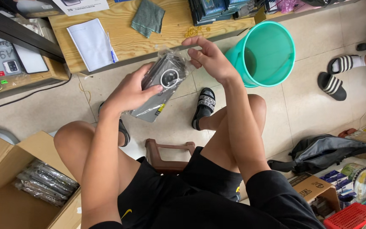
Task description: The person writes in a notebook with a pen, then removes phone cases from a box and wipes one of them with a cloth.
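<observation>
My left hand grips a dark phone case in a clear plastic bag, thumb across its face beside the round ring. My right hand pinches the top edge of the same bag between fingertips, just above and right of the case. Both are held over my knees, above the tiled floor. A low wooden table lies just beyond the hands, with yellow rubber bands near its edge.
A teal bucket stands right of my right hand. A cardboard box with several bagged cases sits at lower left. A white notepad, grey cloth, another person's sandalled foot, black bag and red basket are around.
</observation>
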